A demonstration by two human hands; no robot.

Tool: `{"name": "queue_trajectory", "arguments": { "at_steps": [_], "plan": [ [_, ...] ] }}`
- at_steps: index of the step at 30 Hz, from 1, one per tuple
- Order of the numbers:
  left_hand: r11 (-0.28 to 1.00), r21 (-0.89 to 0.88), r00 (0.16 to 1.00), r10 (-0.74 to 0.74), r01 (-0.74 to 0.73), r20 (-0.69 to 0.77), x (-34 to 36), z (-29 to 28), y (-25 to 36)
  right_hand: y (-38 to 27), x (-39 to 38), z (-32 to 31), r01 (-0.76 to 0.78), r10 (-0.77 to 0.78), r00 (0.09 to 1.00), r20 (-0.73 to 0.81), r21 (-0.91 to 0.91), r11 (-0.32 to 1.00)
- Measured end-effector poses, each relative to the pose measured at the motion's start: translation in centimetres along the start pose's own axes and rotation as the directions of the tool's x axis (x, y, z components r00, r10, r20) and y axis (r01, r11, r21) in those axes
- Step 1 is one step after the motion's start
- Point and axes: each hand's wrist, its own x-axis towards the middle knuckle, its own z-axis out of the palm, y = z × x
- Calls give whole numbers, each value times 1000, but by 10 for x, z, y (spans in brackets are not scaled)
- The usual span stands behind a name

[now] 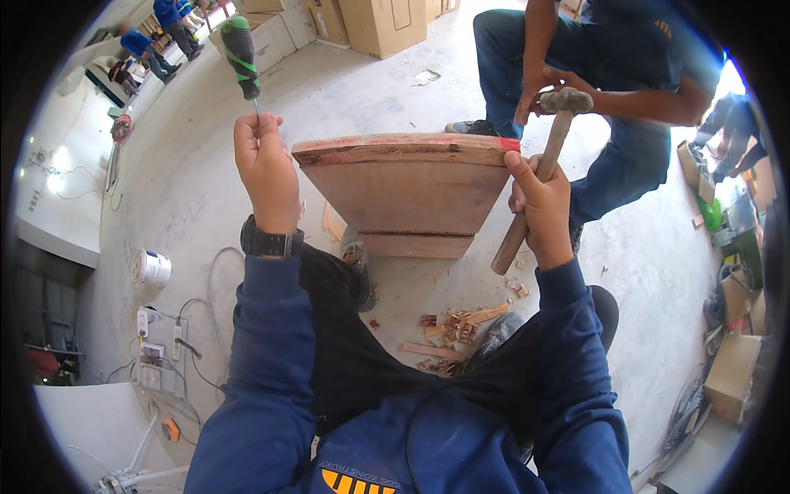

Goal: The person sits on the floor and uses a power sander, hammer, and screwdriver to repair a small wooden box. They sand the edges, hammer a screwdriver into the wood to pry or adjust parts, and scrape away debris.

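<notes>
My left hand [267, 169] is raised and closed round the metal shaft of a screwdriver [240, 59], whose green and black handle points up. In front of me stands a wooden piece [407, 193] with a thick top board, its near edge rough and dark, with a red mark at the right corner. My right hand [543, 202] grips the wooden handle of a hammer [535, 177], head up, beside that corner. The thumb of this hand lies at the board's edge; whether it presses on it I cannot tell.
Wood chips and splinters [461, 329] lie on the floor between my feet. A co-worker [568, 107] sits close at the far right, hands together near the hammer head. Power strips with cables [160, 346] and a white tub [151, 267] are at the left; cardboard boxes [383, 25] stand behind.
</notes>
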Motion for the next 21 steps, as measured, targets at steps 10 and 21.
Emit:
{"name": "queue_trajectory", "arguments": {
  "at_steps": [10, 21],
  "plan": [
    [987, 37, 982, -162, 159, 97, 4, 5, -43, 59, 11, -33, -88, 96, 989, -109, 76, 993],
    [995, 92, 997, -50, 44, 63, 5, 2, -52, 291, -38, -165, 46, 768, 637, 74, -997, 58]
  ]
}}
